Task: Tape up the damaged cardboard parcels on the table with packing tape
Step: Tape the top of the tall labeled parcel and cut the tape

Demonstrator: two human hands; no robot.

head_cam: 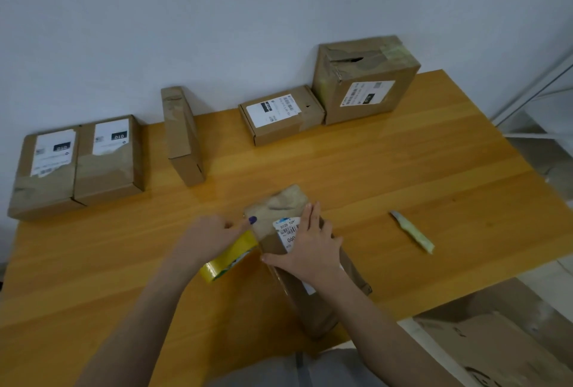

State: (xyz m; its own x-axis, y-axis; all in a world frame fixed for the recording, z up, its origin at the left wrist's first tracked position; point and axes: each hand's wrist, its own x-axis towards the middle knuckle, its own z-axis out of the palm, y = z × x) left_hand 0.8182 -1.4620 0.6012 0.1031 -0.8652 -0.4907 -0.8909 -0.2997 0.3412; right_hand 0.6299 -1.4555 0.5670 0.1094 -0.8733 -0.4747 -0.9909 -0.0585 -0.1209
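Head view: parcel [285, 205] near the front of the table [434, 169]; other parcels [280, 113] stand along the wall
Left hand [214, 236]: grips the yellow tape roll [228, 259] at the parcel's left side
Right hand [313, 250]: fingers straight, pressed flat on the label [286, 228]
Step, as judged: laying a strip; keep it taut and smooth it down before cutting
Knife [410, 231]: to the right, apart from both hands

Parcel [279, 205] on table [403, 154]
The right hand [310, 250] lay flat on it; left hand [214, 237] held yellow tape roll [228, 259] beside it
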